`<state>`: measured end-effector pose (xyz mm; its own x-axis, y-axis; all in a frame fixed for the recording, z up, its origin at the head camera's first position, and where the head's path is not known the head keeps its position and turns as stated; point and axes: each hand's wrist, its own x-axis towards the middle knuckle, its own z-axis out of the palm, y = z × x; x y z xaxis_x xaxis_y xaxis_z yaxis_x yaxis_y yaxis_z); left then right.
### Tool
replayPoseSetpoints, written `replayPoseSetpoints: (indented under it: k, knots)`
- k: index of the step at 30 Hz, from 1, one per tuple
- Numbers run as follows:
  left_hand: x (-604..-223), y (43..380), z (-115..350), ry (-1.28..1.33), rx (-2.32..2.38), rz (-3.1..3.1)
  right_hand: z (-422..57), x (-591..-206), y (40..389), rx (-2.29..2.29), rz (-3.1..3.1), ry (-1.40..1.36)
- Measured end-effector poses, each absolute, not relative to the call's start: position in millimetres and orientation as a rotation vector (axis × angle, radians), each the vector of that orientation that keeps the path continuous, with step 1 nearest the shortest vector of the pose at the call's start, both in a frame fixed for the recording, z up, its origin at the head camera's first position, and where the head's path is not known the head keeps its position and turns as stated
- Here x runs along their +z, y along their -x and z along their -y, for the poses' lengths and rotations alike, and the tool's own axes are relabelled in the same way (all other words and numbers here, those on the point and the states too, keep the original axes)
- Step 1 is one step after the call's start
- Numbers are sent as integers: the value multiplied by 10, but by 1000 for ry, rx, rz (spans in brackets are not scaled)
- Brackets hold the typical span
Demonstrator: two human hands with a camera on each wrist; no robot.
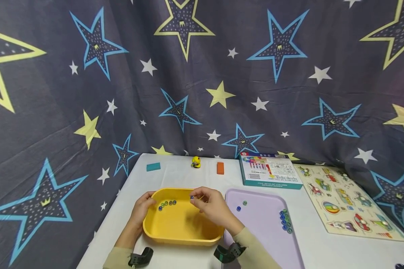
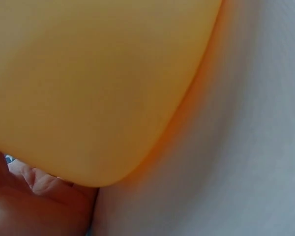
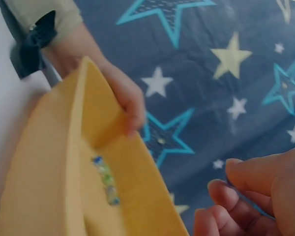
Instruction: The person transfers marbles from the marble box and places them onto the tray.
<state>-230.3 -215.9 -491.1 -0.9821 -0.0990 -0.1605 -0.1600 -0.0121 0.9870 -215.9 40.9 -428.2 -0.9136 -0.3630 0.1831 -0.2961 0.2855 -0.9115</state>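
A yellow tray (image 1: 185, 239) stands on the table, with several blue and green glass marbles (image 1: 170, 203) in a short curved row near its far left corner. My left hand (image 1: 142, 209) grips the tray's left end, thumb over the rim. Above the tray's right half, my right hand (image 1: 211, 205) pinches a dark blue marble (image 1: 192, 197) between thumb and fingertips. The left wrist view is mostly filled by the tray's outer wall (image 2: 103, 98). In the right wrist view the row of marbles (image 3: 107, 182) shows inside the tray, but the pinched marble is mostly hidden.
A lilac tray (image 1: 259, 231) lies to the right, holding a blue marble (image 1: 238, 209), a green marble (image 1: 245, 203) and a cluster of marbles (image 1: 285, 221). Behind are a teal block (image 1: 153, 167), yellow toy (image 1: 196, 162), orange block (image 1: 220, 168), box (image 1: 271, 172) and picture board (image 1: 348, 203).
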Motion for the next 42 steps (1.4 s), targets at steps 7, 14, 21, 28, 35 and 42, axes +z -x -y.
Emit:
replayPoseSetpoints:
  k: [7, 14, 21, 28, 35, 42]
  knots:
    - [-4904, 2297, 2165, 308, 2163, -2192, -814, -4282, 2118, -1907, -2504, 371]
    - [-4909, 2311, 2158, 333, 2150, -2214, -1158, -4316, 2180, -2002, -2554, 140]
    - [-4927, 2325, 2163, 343, 2164, -2202, -1388, -4376, 2251, -1997, -2569, 45]
    - [-4925, 2322, 2163, 327, 2148, -2208, -1717, -4527, 2345, -1887, -2674, -48]
    - [-4938, 2318, 2171, 308, 2156, -2219, -1908, -4688, 2385, -1709, -2788, -179]
    - [-4949, 2327, 2184, 308, 2145, -2200, -1924, -4795, 2401, -1522, -2859, -250]
